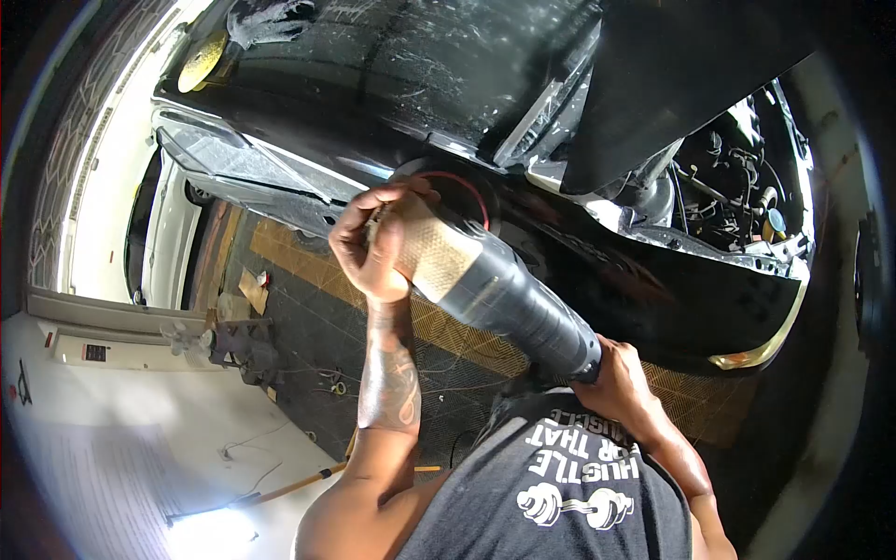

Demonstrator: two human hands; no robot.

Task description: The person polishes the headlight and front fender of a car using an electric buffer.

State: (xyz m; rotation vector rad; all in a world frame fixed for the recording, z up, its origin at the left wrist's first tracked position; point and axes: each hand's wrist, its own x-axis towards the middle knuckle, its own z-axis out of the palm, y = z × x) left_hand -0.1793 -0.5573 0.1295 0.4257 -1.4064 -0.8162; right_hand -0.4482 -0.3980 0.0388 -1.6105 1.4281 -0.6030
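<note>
Sleeveless shirt (560, 467): dark, nearest the camera, printed in white with lettering and a barbell. Power tool (537, 313): one, black, held slantwise between the shirt and the dark fender (672, 299); front end sheathed in a gold mesh cover (448, 257). Left hand (378, 245): closed over the mesh-covered front end, some fingers partly hidden. Right hand (618, 378): wrapped around the rear of the tool's body. Round shape with a red arc (483, 201): dark, seen just behind the front end; whether it is joined to the tool, or touched to the bodywork, cannot be told.

Step in hand, as judged: the tool is being steadied and positioned two-handed beside the bodywork. For any next move, both grips would need to be kept firm and the angle of the front end minded.

Also listed: engine bay (737, 177), uncovered; tiled floor (443, 383), dark and yellow; lamp (210, 534), lit.
</note>
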